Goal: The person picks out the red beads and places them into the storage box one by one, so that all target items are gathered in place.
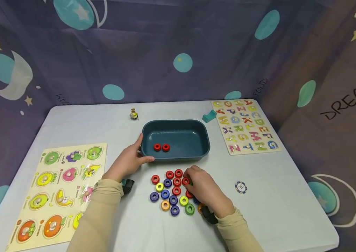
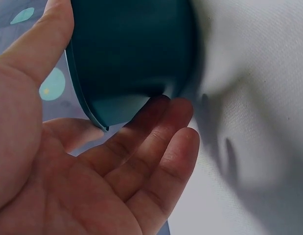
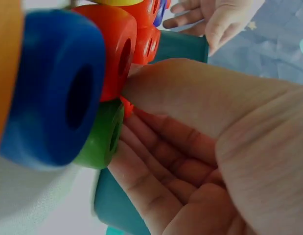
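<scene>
My left hand [image 1: 127, 161] rests at the left end of a dark teal tub [image 1: 175, 158], index finger by the back rim, thumb at the front corner. Its other fingers lie loosely against the outer wall [image 2: 136, 49]. Two red rings [image 1: 161, 147] lie inside the tub. My right hand [image 1: 205, 187] reaches into the right side of a loose group of coloured rings [image 1: 173, 200], its thumb and fingers closing around a red ring [image 1: 185, 181]. Close to those fingers are a green ring [image 3: 100, 139], another red ring [image 3: 109, 44] and a blue ring [image 3: 58, 88].
On the left lies a fruit puzzle board [image 1: 55, 196], and at the back right an alphabet puzzle board [image 1: 245, 127]. A teal block [image 1: 209, 116] touches the alphabet board's edge. A small figurine [image 1: 134, 114] stands behind the tub. Right of my right hand lies a poker chip [image 1: 241, 187].
</scene>
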Motion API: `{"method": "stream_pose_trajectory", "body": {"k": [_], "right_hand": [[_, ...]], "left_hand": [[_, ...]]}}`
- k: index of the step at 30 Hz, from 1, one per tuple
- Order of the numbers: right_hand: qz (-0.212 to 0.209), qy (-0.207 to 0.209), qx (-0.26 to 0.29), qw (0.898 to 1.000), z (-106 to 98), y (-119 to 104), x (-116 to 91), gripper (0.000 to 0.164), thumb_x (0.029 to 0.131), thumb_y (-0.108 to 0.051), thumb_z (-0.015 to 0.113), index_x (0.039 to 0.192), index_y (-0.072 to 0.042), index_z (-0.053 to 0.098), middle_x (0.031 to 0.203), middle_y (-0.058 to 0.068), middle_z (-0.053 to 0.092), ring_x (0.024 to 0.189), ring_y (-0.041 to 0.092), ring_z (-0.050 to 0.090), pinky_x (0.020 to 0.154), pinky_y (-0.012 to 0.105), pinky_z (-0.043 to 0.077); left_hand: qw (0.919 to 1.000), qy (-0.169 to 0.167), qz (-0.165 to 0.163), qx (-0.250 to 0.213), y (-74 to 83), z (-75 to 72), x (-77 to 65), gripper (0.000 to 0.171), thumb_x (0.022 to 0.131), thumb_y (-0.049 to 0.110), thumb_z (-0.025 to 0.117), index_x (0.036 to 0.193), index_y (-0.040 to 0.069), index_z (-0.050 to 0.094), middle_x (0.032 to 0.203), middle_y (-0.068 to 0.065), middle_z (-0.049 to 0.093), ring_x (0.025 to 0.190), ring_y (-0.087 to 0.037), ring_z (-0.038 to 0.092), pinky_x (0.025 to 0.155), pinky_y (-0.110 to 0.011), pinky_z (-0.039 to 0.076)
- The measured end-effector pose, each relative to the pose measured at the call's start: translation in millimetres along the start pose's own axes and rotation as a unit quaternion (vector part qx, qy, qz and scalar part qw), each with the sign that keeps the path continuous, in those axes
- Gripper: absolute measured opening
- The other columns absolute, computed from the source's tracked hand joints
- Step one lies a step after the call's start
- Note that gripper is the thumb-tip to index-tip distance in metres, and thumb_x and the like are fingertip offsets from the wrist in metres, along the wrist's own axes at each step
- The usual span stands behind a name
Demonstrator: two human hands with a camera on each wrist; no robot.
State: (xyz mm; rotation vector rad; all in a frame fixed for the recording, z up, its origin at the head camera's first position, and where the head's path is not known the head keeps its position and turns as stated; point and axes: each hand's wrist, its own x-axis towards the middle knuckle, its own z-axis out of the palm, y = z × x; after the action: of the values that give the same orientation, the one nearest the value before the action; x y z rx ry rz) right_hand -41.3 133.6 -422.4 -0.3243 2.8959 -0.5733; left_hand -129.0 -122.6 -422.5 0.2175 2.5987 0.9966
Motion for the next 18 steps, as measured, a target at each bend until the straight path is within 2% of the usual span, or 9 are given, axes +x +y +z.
{"method": "stream_pose_trajectory", "body": {"k": [5, 9, 11, 13, 15, 18], "right_hand": [[-0.01, 0.009, 0.04, 0.999, -14.0, -1.2, -4.5, 0.021, 0.079, -0.016, 0.079, 0.097, -0.014, 0.068, 0.091, -0.006, 0.06, 0.079, 0.008, 0.053, 0.074, 0.026, 0.05], [-0.049, 0.058, 0.079, 0.994, -36.8, -9.5, 3.6, 0.024, 0.078, -0.013, 0.08, 0.099, -0.016, 0.068, 0.096, -0.005, 0.062, 0.085, 0.01, 0.058, 0.077, 0.029, 0.053], [-0.064, 0.083, 0.085, 0.991, -45.3, -14.5, 17.3, 0.024, 0.079, -0.012, 0.079, 0.1, -0.015, 0.068, 0.097, -0.003, 0.062, 0.086, 0.012, 0.059, 0.077, 0.03, 0.053], [-0.071, 0.09, 0.081, 0.99, -49.1, -19.7, 35.2, 0.023, 0.08, -0.013, 0.078, 0.101, -0.014, 0.068, 0.099, -0.001, 0.062, 0.087, 0.014, 0.059, 0.078, 0.03, 0.053], [-0.071, 0.076, 0.072, 0.992, -48.3, -25.3, 54.3, 0.023, 0.082, -0.014, 0.076, 0.103, -0.014, 0.068, 0.1, -0.001, 0.062, 0.089, 0.014, 0.059, 0.078, 0.03, 0.052], [-0.071, 0.034, 0.05, 0.996, -42.0, -33.4, 80.5, 0.023, 0.085, -0.016, 0.074, 0.106, -0.012, 0.067, 0.102, 0.002, 0.062, 0.091, 0.016, 0.059, 0.08, 0.031, 0.051]], "left_hand": [[1.0, -0.001, -0.003, -0.003, 0.9, -0.8, 0.4, 0.106, 0.082, 0.052, 0.071, 0.155, 0.03, -0.003, 0.134, -0.013, 0.056, 0.113, -0.023, 0.059, 0.099, -0.046, 0.044], [1.0, 0.004, -0.001, -0.004, 1.3, -2.6, -0.1, 0.106, 0.082, 0.049, 0.072, 0.155, 0.029, -0.002, 0.134, -0.013, 0.055, 0.112, -0.024, 0.058, 0.098, -0.046, 0.045], [1.0, 0.006, 0.001, -0.005, 0.7, -3.0, -0.1, 0.106, 0.082, 0.048, 0.072, 0.155, 0.028, -0.002, 0.133, -0.013, 0.056, 0.111, -0.024, 0.058, 0.096, -0.045, 0.046], [0.9999, 0.007, -0.001, -0.01, 0.3, -2.8, 0.3, 0.106, 0.082, 0.048, 0.072, 0.156, 0.028, -0.002, 0.131, -0.013, 0.057, 0.109, -0.023, 0.059, 0.093, -0.043, 0.046], [0.9999, 0.004, -0.001, -0.012, -0.4, -2.0, 1.1, 0.106, 0.082, 0.049, 0.072, 0.156, 0.027, -0.001, 0.129, -0.012, 0.058, 0.107, -0.022, 0.059, 0.09, -0.041, 0.046], [0.9999, 0.004, -0.002, -0.012, -0.8, -0.2, 3.2, 0.106, 0.081, 0.05, 0.072, 0.156, 0.027, 0.0, 0.128, -0.011, 0.059, 0.105, -0.021, 0.059, 0.09, -0.04, 0.046]]}}
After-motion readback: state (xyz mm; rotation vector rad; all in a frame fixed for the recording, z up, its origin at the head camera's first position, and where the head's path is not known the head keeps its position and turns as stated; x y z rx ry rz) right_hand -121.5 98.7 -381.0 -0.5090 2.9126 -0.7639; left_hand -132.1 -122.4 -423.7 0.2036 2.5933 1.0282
